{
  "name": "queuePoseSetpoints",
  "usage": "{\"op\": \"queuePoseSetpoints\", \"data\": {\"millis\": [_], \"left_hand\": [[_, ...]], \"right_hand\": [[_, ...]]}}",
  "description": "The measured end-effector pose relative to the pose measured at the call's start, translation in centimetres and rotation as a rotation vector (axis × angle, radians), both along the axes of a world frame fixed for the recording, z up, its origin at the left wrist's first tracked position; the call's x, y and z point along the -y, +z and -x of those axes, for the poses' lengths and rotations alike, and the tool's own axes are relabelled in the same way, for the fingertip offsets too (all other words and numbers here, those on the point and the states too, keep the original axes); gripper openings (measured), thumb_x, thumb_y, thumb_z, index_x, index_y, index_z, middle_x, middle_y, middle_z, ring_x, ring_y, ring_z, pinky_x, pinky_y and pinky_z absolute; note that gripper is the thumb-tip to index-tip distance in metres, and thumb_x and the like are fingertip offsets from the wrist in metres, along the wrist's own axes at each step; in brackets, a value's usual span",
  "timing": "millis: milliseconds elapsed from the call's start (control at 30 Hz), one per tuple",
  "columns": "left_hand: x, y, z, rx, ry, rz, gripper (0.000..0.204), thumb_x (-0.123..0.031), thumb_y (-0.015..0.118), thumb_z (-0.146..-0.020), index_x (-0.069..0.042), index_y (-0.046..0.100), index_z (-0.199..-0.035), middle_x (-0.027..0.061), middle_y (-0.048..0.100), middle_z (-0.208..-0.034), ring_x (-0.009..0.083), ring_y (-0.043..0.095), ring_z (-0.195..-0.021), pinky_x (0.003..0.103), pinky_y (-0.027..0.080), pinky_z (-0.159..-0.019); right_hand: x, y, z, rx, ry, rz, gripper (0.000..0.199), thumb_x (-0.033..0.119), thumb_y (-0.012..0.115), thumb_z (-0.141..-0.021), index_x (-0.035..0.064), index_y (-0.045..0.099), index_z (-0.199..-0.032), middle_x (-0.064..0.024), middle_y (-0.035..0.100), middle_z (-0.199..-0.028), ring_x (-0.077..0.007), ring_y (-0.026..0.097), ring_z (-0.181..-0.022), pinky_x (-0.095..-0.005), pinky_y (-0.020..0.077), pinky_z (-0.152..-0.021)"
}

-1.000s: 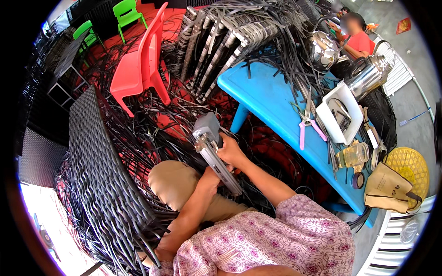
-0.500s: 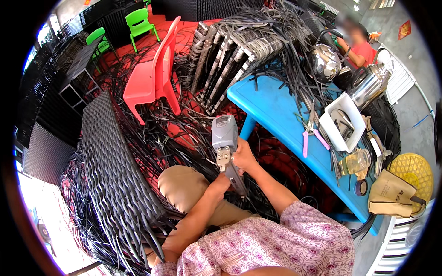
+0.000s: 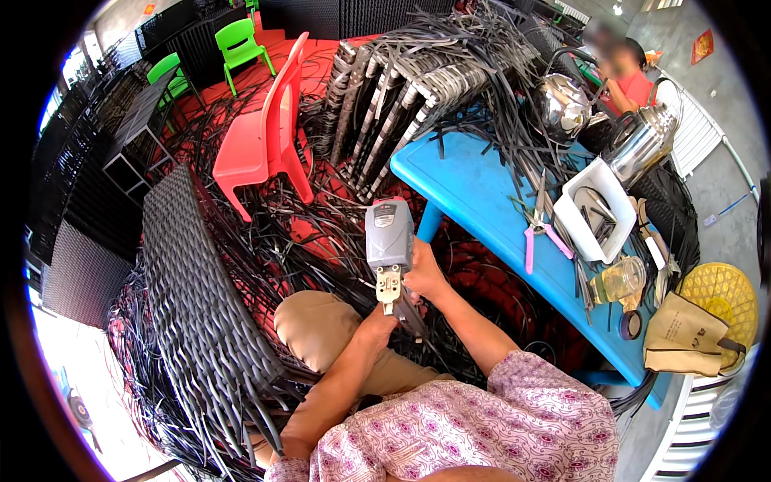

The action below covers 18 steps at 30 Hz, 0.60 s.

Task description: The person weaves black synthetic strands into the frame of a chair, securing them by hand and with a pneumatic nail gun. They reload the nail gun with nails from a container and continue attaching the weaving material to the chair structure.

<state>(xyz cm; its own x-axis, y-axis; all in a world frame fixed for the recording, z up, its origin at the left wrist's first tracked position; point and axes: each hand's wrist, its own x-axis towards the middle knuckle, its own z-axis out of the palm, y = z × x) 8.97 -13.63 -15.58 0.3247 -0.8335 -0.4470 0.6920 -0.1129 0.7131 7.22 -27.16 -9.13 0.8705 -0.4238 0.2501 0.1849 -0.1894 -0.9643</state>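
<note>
At the centre of the head view, held above the litter of loose black strips (image 3: 257,249) and just past the knee (image 3: 313,325), is a grey power tool (image 3: 389,233). Its housing is blocky with rounded corners, edged in red at the far end, and bears a small pale label on its upper face. Below the housing sits a light metal nose plate, fixed with visible bolts and narrowing to a tongue; a darker, slimmer body runs beneath it. The right hand (image 3: 426,271) is closed around the tool's right side. The left hand (image 3: 377,328) lies against the lower end by the tongue; its fingers are largely hidden, so their closure cannot be told. To the left stands a dark woven panel (image 3: 193,273); to the right, a blue table (image 3: 482,193).
</note>
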Motion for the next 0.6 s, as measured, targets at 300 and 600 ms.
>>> {"op": "queuePoseSetpoints", "data": {"millis": [300,600], "left_hand": [[-0.1,0.7,0.2,0.071,0.103,-0.029,0.024,-0.022,0.069,-0.086,-0.008,0.063,-0.104,0.0019,0.065,-0.09,0.013,0.061,-0.082,0.03,0.048,-0.075],[-0.4,1.5,0.0,0.072,0.182,0.056,0.027,-0.024,0.069,-0.086,-0.006,0.062,-0.104,0.004,0.065,-0.089,0.016,0.063,-0.081,0.033,0.05,-0.073]], "right_hand": [[0.1,-1.4,-0.5,0.044,0.022,-0.055,0.049,-0.008,0.061,-0.068,-0.0018,0.057,-0.116,-0.0119,0.069,-0.1,-0.0121,0.061,-0.094,-0.028,0.0466,-0.084],[-0.5,1.1,-1.4,-0.006,0.053,0.092,0.052,-0.005,0.063,-0.07,-0.0004,0.055,-0.121,-0.0138,0.068,-0.101,-0.0128,0.061,-0.095,-0.0292,0.0466,-0.085]]}}
